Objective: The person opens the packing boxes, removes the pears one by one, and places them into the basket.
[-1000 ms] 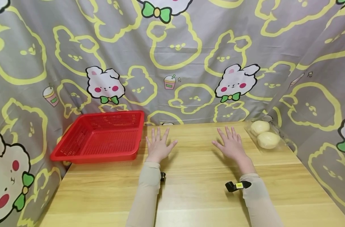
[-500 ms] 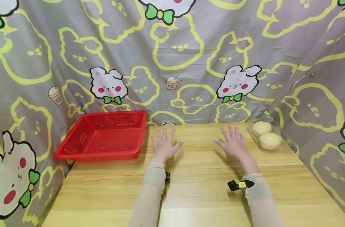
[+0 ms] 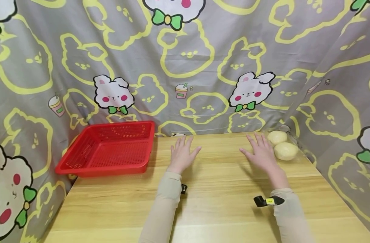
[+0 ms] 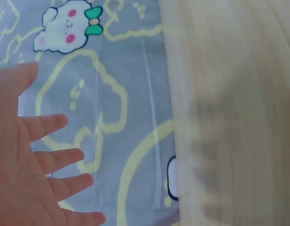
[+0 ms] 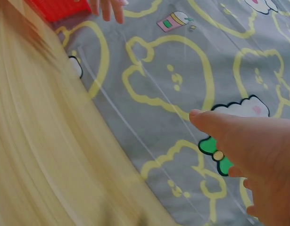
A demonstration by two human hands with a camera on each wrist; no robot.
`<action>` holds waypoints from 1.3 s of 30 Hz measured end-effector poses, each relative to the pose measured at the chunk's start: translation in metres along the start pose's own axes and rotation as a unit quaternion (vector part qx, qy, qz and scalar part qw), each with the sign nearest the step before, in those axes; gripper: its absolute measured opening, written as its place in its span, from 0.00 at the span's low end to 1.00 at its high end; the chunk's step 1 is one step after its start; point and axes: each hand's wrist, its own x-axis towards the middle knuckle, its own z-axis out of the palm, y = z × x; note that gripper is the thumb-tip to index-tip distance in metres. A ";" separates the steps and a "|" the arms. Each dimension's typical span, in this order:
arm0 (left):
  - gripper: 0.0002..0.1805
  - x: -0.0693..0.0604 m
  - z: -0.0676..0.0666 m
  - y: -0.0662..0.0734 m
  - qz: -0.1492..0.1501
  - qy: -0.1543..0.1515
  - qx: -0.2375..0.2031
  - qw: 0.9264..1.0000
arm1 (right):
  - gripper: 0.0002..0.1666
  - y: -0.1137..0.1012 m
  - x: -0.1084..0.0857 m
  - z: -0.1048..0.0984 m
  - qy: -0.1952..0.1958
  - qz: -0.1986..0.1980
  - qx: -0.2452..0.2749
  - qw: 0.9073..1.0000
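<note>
My left hand (image 3: 182, 156) hovers over the table with its fingers spread, holding nothing; the left wrist view shows its open palm and separated fingers (image 4: 64, 155). Just right of the middle, my right hand (image 3: 263, 157) is also raised and bare, thumb apart from the fingers. Closest to it, at the back right, lie two pale yellow, rounded oval things (image 3: 286, 151) in clear plastic wrapping. The right fingertips are beside this pack in the head view; whether they touch it I cannot tell. In the right wrist view the thumb (image 5: 215, 123) points forward and other fingers are partly hidden.
A red perforated plastic basket (image 3: 112, 170) stands at the table's back left, left of my left hand. The wooden table (image 3: 215, 206) meets a grey patterned curtain (image 3: 203, 60) at the back and on both sides. Black wrist cameras (image 3: 268, 201) sit on the sleeves.
My right hand has moved right, toward the wrapped pack. My left hand has shifted right, away from the basket. The head view has tilted slightly; basket and pack stay put.
</note>
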 end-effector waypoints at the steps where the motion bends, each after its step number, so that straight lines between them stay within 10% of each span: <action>1: 0.38 0.000 0.000 0.002 0.005 0.004 -0.006 1.000 | 0.48 0.003 -0.002 -0.002 0.007 0.002 0.001 1.000; 20: 0.35 0.008 0.034 0.060 0.072 0.001 -0.086 0.994 | 0.44 0.065 -0.041 -0.035 0.164 0.123 0.068 0.976; 39: 0.24 0.030 0.078 0.097 0.073 0.013 -0.260 0.963 | 0.43 0.117 -0.061 -0.048 0.168 0.272 0.181 0.930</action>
